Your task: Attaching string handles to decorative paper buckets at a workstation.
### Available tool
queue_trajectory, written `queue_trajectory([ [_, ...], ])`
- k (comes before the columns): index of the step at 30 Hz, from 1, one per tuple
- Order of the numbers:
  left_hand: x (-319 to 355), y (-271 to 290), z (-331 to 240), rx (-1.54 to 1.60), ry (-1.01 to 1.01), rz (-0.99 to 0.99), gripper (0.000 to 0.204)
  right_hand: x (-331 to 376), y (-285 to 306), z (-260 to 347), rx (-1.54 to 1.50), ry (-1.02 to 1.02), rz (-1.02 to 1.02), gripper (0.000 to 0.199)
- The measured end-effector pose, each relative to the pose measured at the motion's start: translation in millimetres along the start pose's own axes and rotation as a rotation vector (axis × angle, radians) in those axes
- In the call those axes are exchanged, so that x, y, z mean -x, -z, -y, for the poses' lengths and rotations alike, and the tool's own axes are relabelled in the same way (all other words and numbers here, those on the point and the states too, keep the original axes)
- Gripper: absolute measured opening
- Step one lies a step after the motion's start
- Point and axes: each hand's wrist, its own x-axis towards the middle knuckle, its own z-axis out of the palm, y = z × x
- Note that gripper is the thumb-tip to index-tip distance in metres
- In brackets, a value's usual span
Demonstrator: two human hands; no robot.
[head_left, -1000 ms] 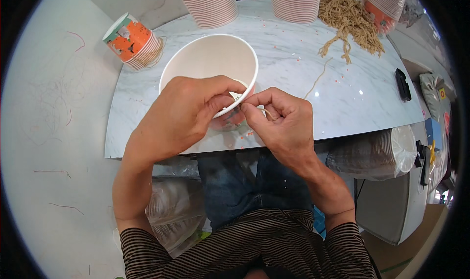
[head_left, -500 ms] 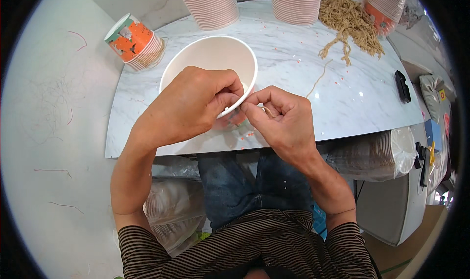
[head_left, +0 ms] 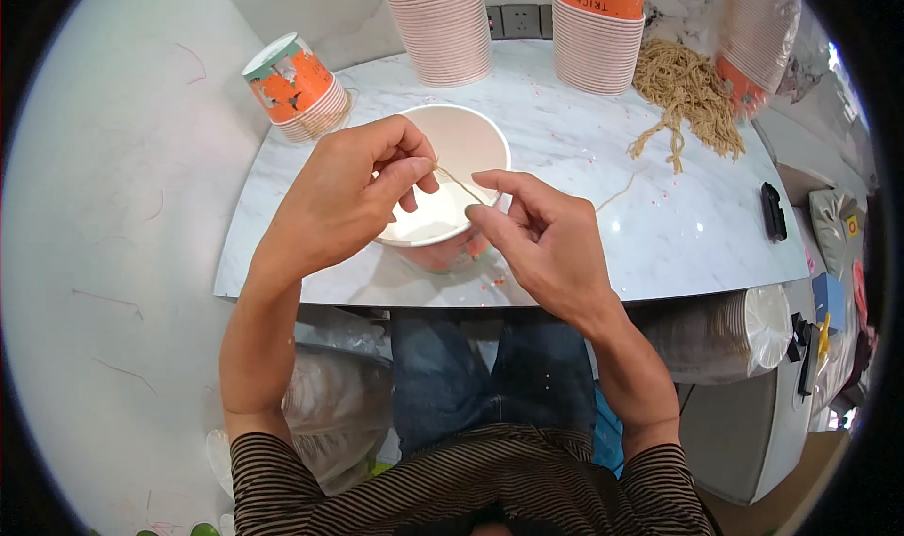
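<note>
The left hand (head_left: 344, 202) is pinching one end of a thin tan string (head_left: 459, 184) between thumb and forefinger, right above a white paper bowl (head_left: 452, 164). The right hand (head_left: 546, 244) is taking the string's other end at its fingertips, the remaining fingers loosely curled; the grip itself is too small to make out for certain. The string is stretching taut across the bowl's near rim. The bowl is sitting on the marble counter (head_left: 584, 225) close to its near edge, and both hands are hovering over it. A heap of similar tan strings (head_left: 687, 94) is lying toward the far right corner. Two stacks of orange paper cups (head_left: 443, 23) are standing along the far edge, and a shorter tilted stack (head_left: 297, 89) is resting at the far left corner.
</note>
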Motion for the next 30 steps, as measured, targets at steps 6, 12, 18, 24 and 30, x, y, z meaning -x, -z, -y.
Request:
queue_trajectory([
  [6, 3, -8, 0, 0.137, -0.107, -0.041, 0.012, -11, -6, 5, -0.107, -0.068, 0.039, 0.019],
  [12, 2, -13, 13, 0.105, -0.024, -0.291, 0.026, -5, -14, 3, -0.224, -0.097, -0.053, 0.019],
  [18, 0, -32, 6, 0.026, -0.121, -0.093, 0.019, -1, -20, 2, -0.271, -0.034, -0.066, 0.018],
  [24, 0, -41, 5, 0.287, -0.072, -0.191, 0.016, 1, -25, -16, -0.327, -0.017, -0.059, 0.019],
  [30, -9, -49, -7, 0.427, -0.097, -0.072, 0.015, 2, -29, -27, -0.369, -0.036, -0.019, 0.034],
])
